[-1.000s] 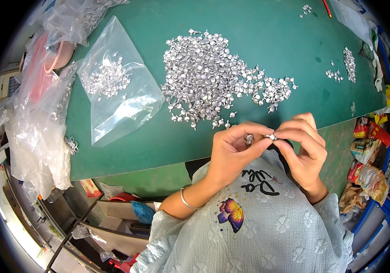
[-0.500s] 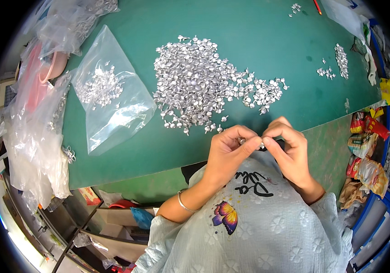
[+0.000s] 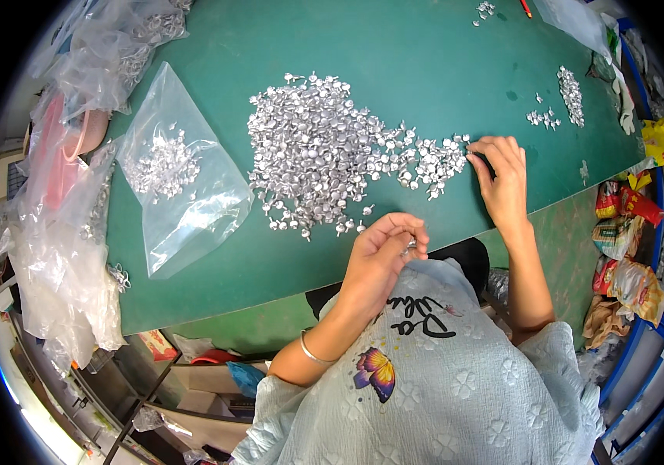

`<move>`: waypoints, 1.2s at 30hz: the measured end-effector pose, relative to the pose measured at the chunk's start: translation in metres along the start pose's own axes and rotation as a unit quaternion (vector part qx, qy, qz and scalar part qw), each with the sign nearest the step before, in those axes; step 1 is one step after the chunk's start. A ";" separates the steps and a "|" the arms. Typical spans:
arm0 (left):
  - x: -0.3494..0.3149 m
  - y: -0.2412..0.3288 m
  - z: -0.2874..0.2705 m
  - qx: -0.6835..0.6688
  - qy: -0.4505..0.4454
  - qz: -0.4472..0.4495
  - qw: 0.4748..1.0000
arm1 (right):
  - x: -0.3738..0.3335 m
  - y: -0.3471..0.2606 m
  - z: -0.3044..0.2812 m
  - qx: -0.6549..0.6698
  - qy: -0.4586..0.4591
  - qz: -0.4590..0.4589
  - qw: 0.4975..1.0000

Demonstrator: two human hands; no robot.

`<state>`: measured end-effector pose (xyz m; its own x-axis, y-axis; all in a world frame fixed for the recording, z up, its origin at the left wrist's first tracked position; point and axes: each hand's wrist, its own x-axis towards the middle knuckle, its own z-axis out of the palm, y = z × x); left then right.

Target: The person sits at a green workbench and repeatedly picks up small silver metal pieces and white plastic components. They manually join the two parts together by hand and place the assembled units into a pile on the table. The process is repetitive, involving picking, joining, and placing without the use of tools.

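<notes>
On the green table [image 3: 332, 287] lies a heap of small silver metal studs [image 3: 312, 147] with round heads and short stems. A looser group of them [image 3: 434, 160] trails off to its right. My left hand [image 3: 386, 252] is at the table's near edge, fingers curled round a metal stud [image 3: 409, 245], partly hidden. At the right end of the trail my right hand [image 3: 502, 174] pinches with thumb and forefinger at a stud, mostly covered by the fingertips.
Left of the heap lies a clear plastic bag [image 3: 192, 232] with studs inside. More plastic bags [image 3: 60, 263] and a pink basket [image 3: 91, 132] line the left edge. Smaller stud groups [image 3: 570, 97] sit at the far right, with a red pen [image 3: 526, 8] behind. Colourful packets [image 3: 619, 232] stand beyond the right edge.
My right hand has left my left hand and reached forward to the right end of the studs. My left hand stays near the edge, still holding a stud. The view has shifted slightly.
</notes>
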<state>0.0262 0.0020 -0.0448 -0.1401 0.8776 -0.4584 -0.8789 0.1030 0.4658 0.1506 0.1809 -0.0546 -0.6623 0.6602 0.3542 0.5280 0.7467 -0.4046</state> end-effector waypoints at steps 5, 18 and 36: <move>0.002 0.001 0.006 0.113 0.013 0.039 0.993 | -0.014 -0.025 -0.014 0.326 -0.045 0.189 0.925; 0.005 0.004 0.029 0.255 0.004 0.258 0.932 | -0.025 -0.074 -0.028 0.440 -0.049 0.177 0.879; -0.004 0.012 0.024 0.140 -0.064 0.221 0.963 | -0.015 -0.086 -0.051 0.342 -0.017 -0.015 0.939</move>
<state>0.0271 0.0115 -0.0192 -0.3999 0.9131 -0.0793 -0.5866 -0.1885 0.7876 0.1419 0.1103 0.0176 -0.6944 0.6281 0.3512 0.0515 0.5301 -0.8463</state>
